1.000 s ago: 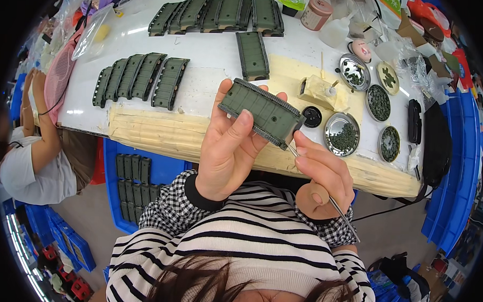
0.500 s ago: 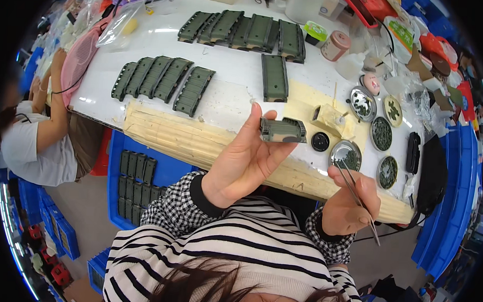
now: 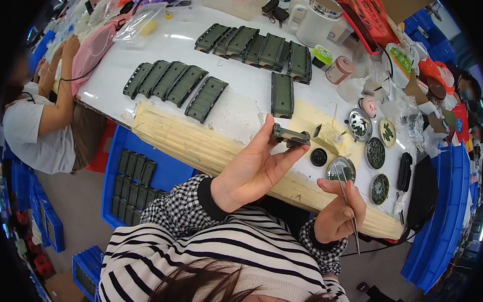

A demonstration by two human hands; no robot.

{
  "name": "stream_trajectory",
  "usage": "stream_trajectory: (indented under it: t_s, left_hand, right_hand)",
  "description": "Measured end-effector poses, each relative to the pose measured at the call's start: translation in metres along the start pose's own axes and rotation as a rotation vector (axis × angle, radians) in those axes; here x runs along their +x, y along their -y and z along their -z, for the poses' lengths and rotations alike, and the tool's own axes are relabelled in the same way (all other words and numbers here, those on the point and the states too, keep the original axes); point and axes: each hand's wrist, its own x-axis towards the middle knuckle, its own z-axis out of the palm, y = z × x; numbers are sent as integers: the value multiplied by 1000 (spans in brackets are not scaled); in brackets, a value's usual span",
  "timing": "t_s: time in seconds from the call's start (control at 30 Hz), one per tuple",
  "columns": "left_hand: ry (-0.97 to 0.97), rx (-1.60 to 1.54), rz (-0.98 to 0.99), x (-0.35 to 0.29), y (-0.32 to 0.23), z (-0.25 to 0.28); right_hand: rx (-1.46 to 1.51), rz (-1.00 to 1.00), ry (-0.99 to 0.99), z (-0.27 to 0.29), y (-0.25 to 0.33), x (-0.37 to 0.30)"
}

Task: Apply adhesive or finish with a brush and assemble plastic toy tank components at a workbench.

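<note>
Left hand (image 3: 251,170): raised over the tabletop (image 3: 243,92) edge, fingers clamped on a small dark-green plastic part (image 3: 291,136), thumb on one end, fingertips on the other.
Right hand (image 3: 338,213): fingers pinched together round thin tweezers (image 3: 347,202), tips up near a round metal dish (image 3: 341,168).
Nearby: rows of green track-like parts (image 3: 172,84), more small dishes w/ tiny bits (image 3: 375,153), blue bin (image 3: 145,169) below.
Tweezer tips: prob. empty, too small to tell.
Risk: part held by its ends only, over the edge; a slip w/ the tweezers pushing could drop it into the bin or to the floor. An elbow nudge could tip a dish.
</note>
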Motion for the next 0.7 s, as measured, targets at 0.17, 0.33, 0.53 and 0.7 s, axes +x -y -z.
stream_trajectory:
  t_s: [0.17,0.33,0.53,0.7]
  left_hand:
    - [42,5,8,-1,4,-1]
    - [133,171,9,-12,22,5]
    - [309,135,302,-13,10,15]
    - [503,601,468,-4,4,26]
  right_hand:
    - [-87,-82,36,-3,3,6]
    - [-264,-136,143,-20,6,16]
    - [309,-393,105,-7,10,22]
    - [552,-545,498,33,12,29]
